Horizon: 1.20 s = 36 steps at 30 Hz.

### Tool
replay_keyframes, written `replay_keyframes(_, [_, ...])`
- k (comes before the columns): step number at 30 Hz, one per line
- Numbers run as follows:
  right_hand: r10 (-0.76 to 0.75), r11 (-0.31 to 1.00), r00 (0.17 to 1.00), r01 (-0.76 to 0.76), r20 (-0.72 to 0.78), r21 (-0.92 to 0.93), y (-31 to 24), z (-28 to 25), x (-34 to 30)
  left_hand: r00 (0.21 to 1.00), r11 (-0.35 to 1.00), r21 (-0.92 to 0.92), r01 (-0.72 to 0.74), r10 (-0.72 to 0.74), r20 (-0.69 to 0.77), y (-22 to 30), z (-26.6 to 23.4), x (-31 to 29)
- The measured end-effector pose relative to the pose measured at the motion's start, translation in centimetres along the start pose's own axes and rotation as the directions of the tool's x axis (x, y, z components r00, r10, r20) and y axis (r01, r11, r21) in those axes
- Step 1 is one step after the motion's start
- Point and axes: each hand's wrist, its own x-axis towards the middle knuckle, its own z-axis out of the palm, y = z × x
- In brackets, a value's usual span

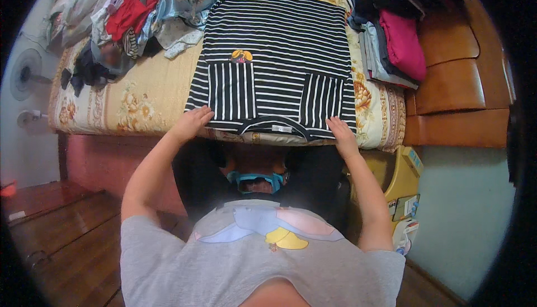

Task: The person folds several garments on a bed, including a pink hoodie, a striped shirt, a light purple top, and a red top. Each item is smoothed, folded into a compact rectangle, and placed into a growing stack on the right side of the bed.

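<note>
A big bed is under both hands, with a cream cover that has brown and gold flowers on it. Dark brown wooden floor shows low down, on the left hand's side. A pale blue-grey wall is out past the right hand. Far to the right of the right hand, next to the bed, is a shiny brown padded panel.

A messy heap of clothes sits on the bed, up and left of the left hand, with red, white and light blue bits in it. A black-and-white striped shirt lies flat on the bed between the hands and beyond them. Its neck points at the person, and its sleeves are folded in on top. A folded pile of clothes, with bright pink on it, is up and right of the right hand.

The arms reach forward, spread wide. The left hand and the right hand are well apart, palms down, with fingers out on the near corners of the shirt. I cannot tell if the thumbs go under the cloth.

A little yellow cartoon patch is beyond the left hand. A tiny white label is at the neck, between the hands.
</note>
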Motion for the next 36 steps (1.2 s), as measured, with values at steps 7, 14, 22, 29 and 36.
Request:
replay_keyframes(7, [0.155,0.935,0.936,-0.242,0.315,0.259,-3.9,-4.5,-3.0,0.935,0.963,-0.236,0.133,-0.042,0.353,3.4,-4.5,-2.8])
replay_keyframes(14, [0.124,0.813,0.675,-0.49,0.727,0.316,2.7,-7.3,6.0,0.813,0.785,-0.472,0.402,-0.07,0.577,-2.7,-7.2,6.0])
replay_keyframes(22, [0.221,0.748,0.471,-0.644,0.854,0.161,10.0,-5.8,17.6,0.681,0.701,-0.361,0.615,-0.243,0.69,-12.5,-6.1,16.2])
replay_keyframes(29, [0.307,0.667,0.548,-0.707,0.778,0.235,13.8,-3.3,21.2,0.652,0.574,-0.358,0.736,-0.46,0.603,-13.6,-5.7,19.2])
replay_keyframes(36, [0.356,0.857,0.826,-0.475,0.437,0.199,14.5,-1.9,23.0,0.699,0.468,-0.522,0.713,-0.526,0.484,-16.7,-2.8,19.4])
